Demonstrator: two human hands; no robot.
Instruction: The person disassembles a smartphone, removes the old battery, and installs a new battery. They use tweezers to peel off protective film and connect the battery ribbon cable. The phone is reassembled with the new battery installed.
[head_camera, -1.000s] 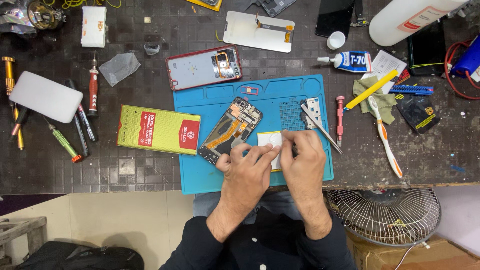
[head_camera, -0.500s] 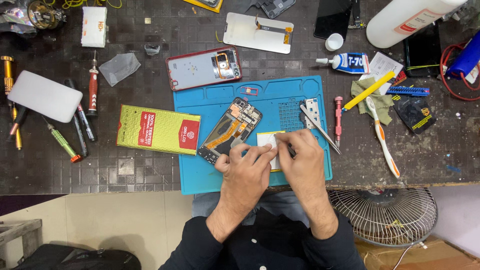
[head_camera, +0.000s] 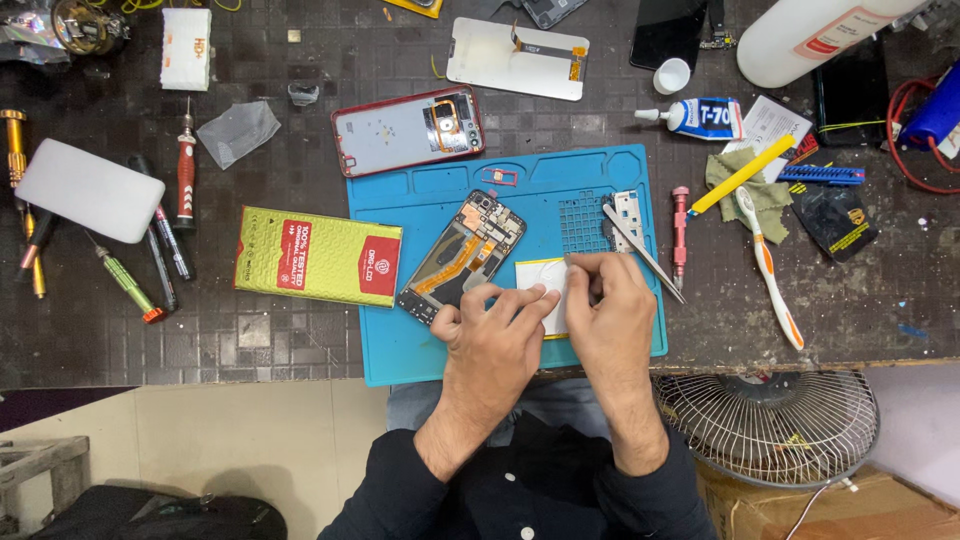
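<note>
The left hand (head_camera: 495, 335) presses its flat fingers on a white sheet (head_camera: 540, 280) to steady it while the right hand (head_camera: 610, 310) pinches its edge, the opened phone (head_camera: 462, 255) just left of them.

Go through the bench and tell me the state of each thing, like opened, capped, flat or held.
Opened phone with bare insides: back off, face down on the blue mat.
Red-rimmed back cover: detached, inner side up.
White adhesive sheet: flat, pinned by left hand and right hand.
White glue tube: lying on its side, nozzle on.
Metal tweezers: lying unheld.
Wire-guard fan: tipped face-up below the table edge.
</note>
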